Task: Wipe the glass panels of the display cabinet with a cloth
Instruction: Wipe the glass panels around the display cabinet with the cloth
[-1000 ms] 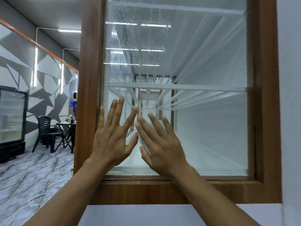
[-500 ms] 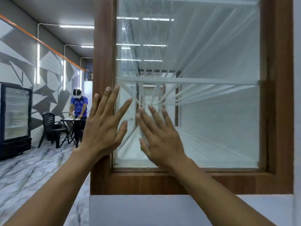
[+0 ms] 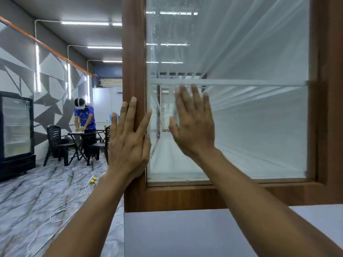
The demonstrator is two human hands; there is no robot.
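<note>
At the far left a black glass-fronted fridge point(image 3: 15, 134) stands against a grey and white wall painted in sharp triangles point(image 3: 52, 75), on a marbled grey floor point(image 3: 37, 197) where a white cable point(image 3: 61, 206) trails loosely. Further back, a person in a blue patterned shirt point(image 3: 85, 117) bends over a small dark table point(image 3: 81, 135) with black plastic chairs point(image 3: 55, 141) around it. Moving right, the left hand point(image 3: 128, 143) is raised flat with its fingers spread, lying over the brown wooden frame post point(image 3: 132, 52) of the display cabinet; the fingertips rest along the wood while the thumb side reaches the very edge of the clear glass panel point(image 3: 250, 127). That panel fills the centre and right of the view, set in the wooden frame, with white shelves point(image 3: 241, 82) visible behind it and reflected ceiling lights and faint streaks near its top. The right hand point(image 3: 193, 127) is held up against the left part of the glass, just beside the left hand but apart from it, fingers open and slightly fanned; its outline is blurred, so whether the palm actually touches the glass is hard to say. Neither hand holds anything. Below the frame's bottom rail runs a plain pale grey cabinet face point(image 3: 185, 232), crossed by both bare forearms.
</note>
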